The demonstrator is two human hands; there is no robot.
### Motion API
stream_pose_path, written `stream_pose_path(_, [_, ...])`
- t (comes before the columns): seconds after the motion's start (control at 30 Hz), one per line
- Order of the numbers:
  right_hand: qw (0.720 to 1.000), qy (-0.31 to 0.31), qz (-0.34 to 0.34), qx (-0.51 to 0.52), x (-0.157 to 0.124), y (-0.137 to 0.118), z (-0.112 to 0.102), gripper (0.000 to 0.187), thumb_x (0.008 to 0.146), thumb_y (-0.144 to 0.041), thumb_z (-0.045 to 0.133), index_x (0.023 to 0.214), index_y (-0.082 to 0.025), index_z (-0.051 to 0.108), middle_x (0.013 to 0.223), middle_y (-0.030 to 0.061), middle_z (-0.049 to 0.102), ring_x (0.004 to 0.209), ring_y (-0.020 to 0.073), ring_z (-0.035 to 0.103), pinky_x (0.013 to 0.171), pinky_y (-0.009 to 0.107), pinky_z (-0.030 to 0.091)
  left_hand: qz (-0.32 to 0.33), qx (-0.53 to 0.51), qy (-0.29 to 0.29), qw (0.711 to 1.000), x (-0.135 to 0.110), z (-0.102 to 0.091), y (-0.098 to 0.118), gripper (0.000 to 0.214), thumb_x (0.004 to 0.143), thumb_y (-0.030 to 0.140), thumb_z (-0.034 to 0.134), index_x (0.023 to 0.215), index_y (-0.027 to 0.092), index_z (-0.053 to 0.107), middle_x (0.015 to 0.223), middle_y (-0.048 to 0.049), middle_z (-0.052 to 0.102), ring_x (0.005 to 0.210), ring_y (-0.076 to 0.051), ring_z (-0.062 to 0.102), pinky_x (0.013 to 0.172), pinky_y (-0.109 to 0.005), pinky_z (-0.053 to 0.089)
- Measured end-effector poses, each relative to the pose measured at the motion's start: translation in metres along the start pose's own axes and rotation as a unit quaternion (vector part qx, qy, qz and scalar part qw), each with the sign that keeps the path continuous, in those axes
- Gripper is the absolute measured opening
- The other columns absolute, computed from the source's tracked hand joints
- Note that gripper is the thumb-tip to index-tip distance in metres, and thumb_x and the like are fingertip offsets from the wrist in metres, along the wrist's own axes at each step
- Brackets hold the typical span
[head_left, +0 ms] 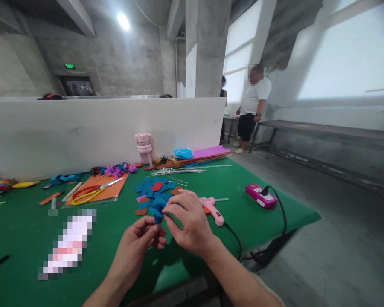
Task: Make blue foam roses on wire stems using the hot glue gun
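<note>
Fingers (146,222) of the worker's left hand (132,241) pinch the base of a blue flower (158,205) above the green table (110,230), those of the right hand (188,219) closed narrowly at its side, loose cut pieces (144,187) just beyond, a pink glue gun (215,212) to the right

This looks like a craft workshop in a raw concrete building: bare grey walls (131,59), a thick pillar (211,51), a lit green sign (69,66) above a doorway. A green-covered tabletop (233,179) carries scissors (97,189), a glue gun (215,212) and cut blue pieces (145,204), backed by a white partition (109,128).
</note>
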State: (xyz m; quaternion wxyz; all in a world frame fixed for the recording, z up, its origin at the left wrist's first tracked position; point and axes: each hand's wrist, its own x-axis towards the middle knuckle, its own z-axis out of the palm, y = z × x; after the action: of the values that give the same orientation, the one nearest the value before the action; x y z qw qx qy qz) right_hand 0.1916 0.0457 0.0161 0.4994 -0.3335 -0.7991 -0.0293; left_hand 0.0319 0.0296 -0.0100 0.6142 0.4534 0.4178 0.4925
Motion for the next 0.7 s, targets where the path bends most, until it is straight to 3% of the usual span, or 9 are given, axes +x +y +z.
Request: stream_pose_path(0.7, [1.000,-0.006,-0.010,0.011,0.0009,-0.0001,-0.0023,0.011,0.079,-0.019,0.053,0.085,-0.023,0.061,0.087,0.0022,0.059,0.085,0.0153,0.053,0.095,0.039,0.034,-0.001,0.006,-0.003,1.000,0.0002,0.0006,-0.0003,0.019,0.069,0.030,0.069,0.078,0.016,0.061,0.064,-0.0014,0.064,0.055,-0.014,0.059,0.054,-0.024,0.046])
